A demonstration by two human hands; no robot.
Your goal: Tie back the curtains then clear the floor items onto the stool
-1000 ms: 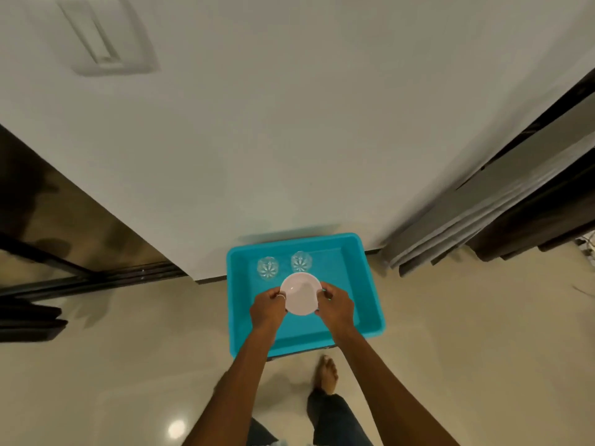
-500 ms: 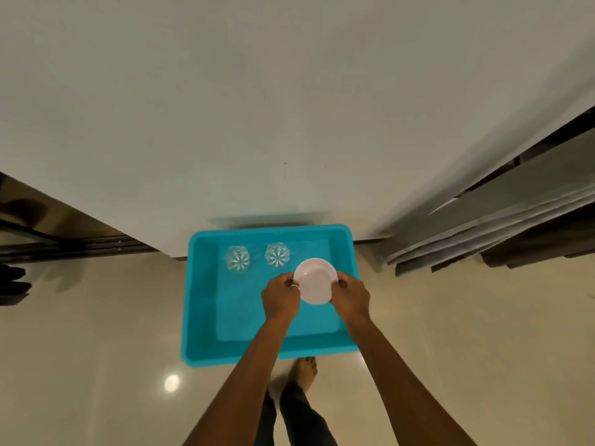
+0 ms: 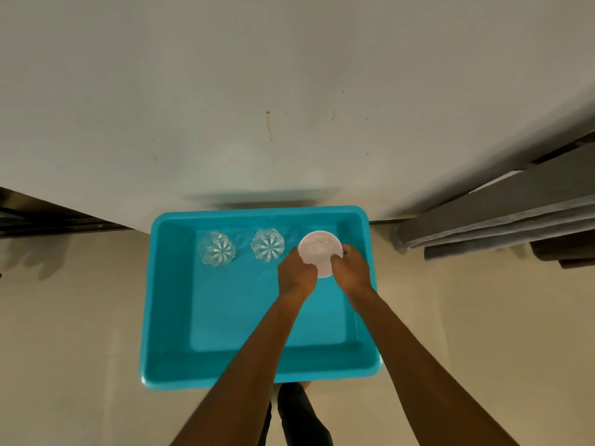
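Note:
A small white bowl (image 3: 318, 251) is held between both hands over the far right part of a turquoise plastic tray (image 3: 167, 304). My left hand (image 3: 296, 273) grips the bowl's left edge and my right hand (image 3: 352, 272) grips its right edge. Two cut-glass tumblers, the left tumbler (image 3: 216, 248) and the right tumbler (image 3: 268, 244), stand side by side in the tray's far row, just left of the bowl. Whether the bowl touches the tray floor I cannot tell. What the tray rests on is hidden beneath it.
A pale wall (image 3: 289, 107) rises directly behind the tray. Grey curtain folds (image 3: 495, 214) hang at the right, reaching the glossy beige floor (image 3: 70, 333). A dark door track (image 3: 48, 217) runs at the left. My legs (image 3: 299, 416) show below the tray's near rim.
The bowl, held in both hands, has moved from the tray's middle to its far right, beside the tumblers. The camera has come closer and lower over the tray.

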